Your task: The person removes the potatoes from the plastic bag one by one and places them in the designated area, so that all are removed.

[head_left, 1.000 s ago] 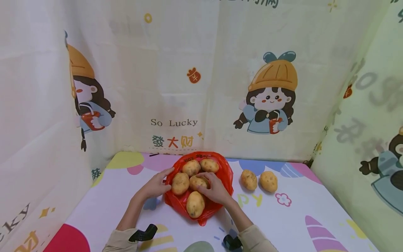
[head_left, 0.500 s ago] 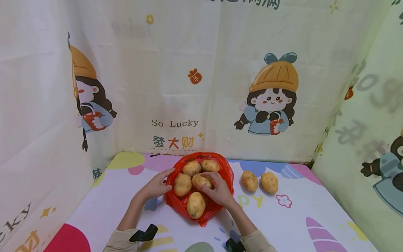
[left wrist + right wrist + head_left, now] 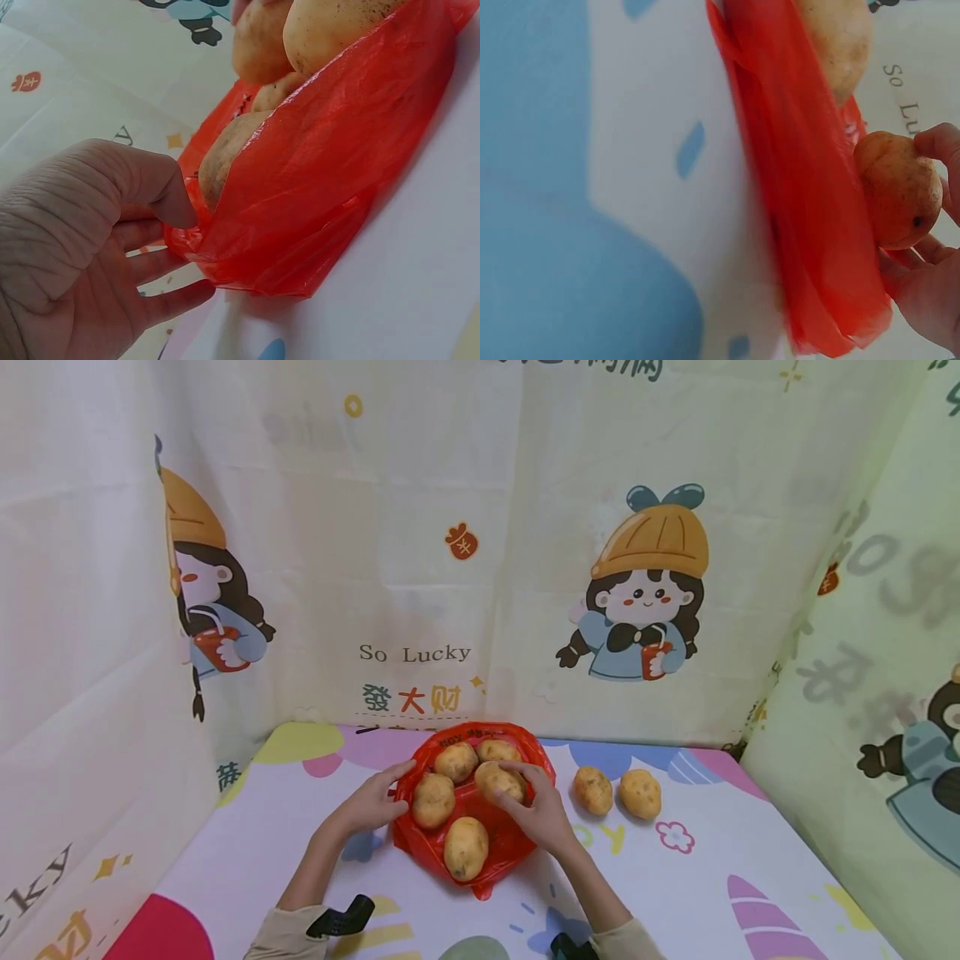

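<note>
A red plastic bag [image 3: 517, 847] stands wide-mouthed on the table, several potatoes inside it. My right hand [image 3: 542, 810] grips one potato [image 3: 499, 782] over the right part of the bag, thumb and fingers on either side, as the right wrist view also shows with the potato [image 3: 898, 190]. At the bag's left rim, my left hand [image 3: 375, 797] pinches the plastic, thumb inside and other fingers along the outside; the left wrist view shows this hand [image 3: 97, 240] close up. Nearest it in the bag lies a potato [image 3: 432, 801], while another potato [image 3: 467, 849] sits at the front.
Two loose potatoes, a left one [image 3: 593, 791] and a right one [image 3: 641, 794], lie on the patterned tablecloth [image 3: 675, 893] right of the bag. Printed cloth walls [image 3: 525, 610] enclose the table at the back and both sides.
My right hand has moved right with the potato, from the middle of the bag toward its right side, uncovering red plastic there. The left hand stays at the rim.
</note>
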`<state>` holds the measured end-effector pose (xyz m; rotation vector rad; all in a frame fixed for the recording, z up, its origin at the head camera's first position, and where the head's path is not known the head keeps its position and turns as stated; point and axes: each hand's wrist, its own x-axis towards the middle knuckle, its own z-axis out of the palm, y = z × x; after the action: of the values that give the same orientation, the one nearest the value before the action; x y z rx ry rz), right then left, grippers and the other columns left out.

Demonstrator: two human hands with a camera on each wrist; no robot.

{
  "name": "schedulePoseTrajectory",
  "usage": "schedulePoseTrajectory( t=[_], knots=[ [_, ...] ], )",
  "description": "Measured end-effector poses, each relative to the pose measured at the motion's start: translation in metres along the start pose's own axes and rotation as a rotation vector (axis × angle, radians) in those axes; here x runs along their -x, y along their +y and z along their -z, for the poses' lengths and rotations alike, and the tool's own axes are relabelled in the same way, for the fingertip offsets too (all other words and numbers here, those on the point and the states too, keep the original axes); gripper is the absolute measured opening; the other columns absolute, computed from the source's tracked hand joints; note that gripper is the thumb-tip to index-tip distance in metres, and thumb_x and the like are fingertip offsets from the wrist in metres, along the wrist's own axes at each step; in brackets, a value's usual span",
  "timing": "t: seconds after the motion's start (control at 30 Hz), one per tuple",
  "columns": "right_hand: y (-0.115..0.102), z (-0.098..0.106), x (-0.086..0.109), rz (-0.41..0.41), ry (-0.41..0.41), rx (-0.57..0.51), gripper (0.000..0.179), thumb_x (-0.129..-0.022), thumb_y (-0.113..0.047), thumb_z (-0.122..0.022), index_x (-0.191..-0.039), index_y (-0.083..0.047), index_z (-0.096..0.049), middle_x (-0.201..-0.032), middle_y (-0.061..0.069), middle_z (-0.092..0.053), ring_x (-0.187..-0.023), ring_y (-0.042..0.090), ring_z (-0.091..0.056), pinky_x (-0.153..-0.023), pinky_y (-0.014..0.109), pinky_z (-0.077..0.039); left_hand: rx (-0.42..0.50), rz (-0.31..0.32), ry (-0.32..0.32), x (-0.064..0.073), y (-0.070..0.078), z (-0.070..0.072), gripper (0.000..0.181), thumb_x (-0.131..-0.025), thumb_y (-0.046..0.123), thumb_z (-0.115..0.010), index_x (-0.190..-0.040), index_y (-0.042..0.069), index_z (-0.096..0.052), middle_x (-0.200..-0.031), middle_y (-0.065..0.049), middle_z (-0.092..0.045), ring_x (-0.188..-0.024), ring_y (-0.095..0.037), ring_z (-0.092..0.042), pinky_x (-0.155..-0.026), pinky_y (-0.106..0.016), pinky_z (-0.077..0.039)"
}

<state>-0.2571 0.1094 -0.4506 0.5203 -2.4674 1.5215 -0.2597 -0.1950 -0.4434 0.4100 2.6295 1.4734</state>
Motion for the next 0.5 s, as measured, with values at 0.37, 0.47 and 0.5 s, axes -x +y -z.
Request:
schedulePoseTrajectory(
  t=[0.37, 0.47, 0.5],
  knots=[
    [-0.01, 0.034, 0.003, 0.014, 0.11, -0.087, 0.047, -0.093, -0.025, -0.077, -0.137, -0.019, -0.061, -0.14, 0.004, -0.057, -0.127, 0.024, -0.05, -0.092, 0.036, -0.055, -0.015, 0.0, 0.004, 0.0, 0.0, -0.001, 0.071, -0.09, 0.0, -0.062, -0.157, 0.001, -0.037, -0.16, -0.021, -0.039, -0.142, -0.043, -0.044, -0.101, -0.052, -0.053],
    [-0.013, 0.045, 0.005, -0.001, 0.133, -0.124, 0.048, -0.093, -0.024, -0.076, -0.138, -0.018, -0.06, -0.14, 0.005, -0.056, -0.125, 0.023, -0.05, -0.088, 0.025, -0.055, -0.014, -0.001, -0.001, 0.0, -0.001, -0.001, 0.071, -0.091, 0.0, -0.063, -0.157, 0.001, -0.037, -0.16, -0.021, -0.039, -0.142, -0.043, -0.043, -0.101, -0.052, -0.053],
    [-0.015, 0.049, 0.005, -0.002, 0.143, -0.134, 0.048, -0.093, -0.023, -0.076, -0.138, -0.017, -0.06, -0.14, 0.005, -0.056, -0.125, 0.023, -0.05, -0.087, 0.022, -0.055, -0.012, -0.001, -0.003, 0.0, -0.001, -0.001, 0.071, -0.091, 0.001, -0.062, -0.157, 0.001, -0.037, -0.16, -0.021, -0.038, -0.141, -0.043, -0.044, -0.101, -0.052, -0.054]
  ],
)
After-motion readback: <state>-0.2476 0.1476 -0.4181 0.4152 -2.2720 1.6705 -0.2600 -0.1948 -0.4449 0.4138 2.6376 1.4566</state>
